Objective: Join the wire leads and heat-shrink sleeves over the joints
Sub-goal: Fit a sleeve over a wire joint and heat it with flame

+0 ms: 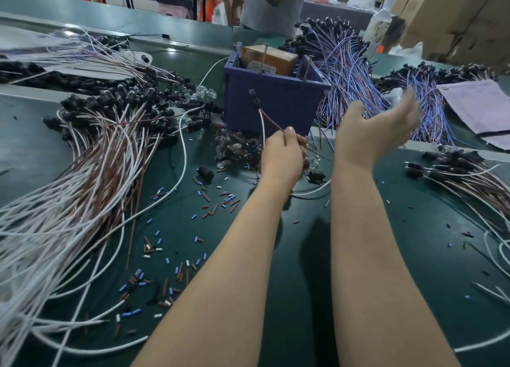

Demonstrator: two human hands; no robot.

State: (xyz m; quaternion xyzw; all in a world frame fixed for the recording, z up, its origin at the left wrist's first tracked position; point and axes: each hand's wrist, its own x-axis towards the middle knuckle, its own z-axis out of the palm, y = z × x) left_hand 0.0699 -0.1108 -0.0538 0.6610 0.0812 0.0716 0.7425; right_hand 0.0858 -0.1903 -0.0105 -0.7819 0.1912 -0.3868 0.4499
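My left hand (284, 152) pinches a thin lead pair (263, 118), one brown and one white wire, that rises to a small black holder in front of the blue bin. My right hand (380, 126) is raised to the right of it, blurred, fingers spread and relaxed, holding nothing. Short blue, red and white sleeve pieces (176, 256) lie scattered on the green table (414, 256) under my left forearm. Small clear bulbs (234, 148) are heaped just left of my left hand.
A blue bin (276, 101) holding an orange box stands behind my hands. Brown-and-white wire bundles (91, 159) fan over the left, blue-and-white ones (350, 71) at the back right, more at the right edge. Papers (480, 104) lie far right. A person stands beyond the table.
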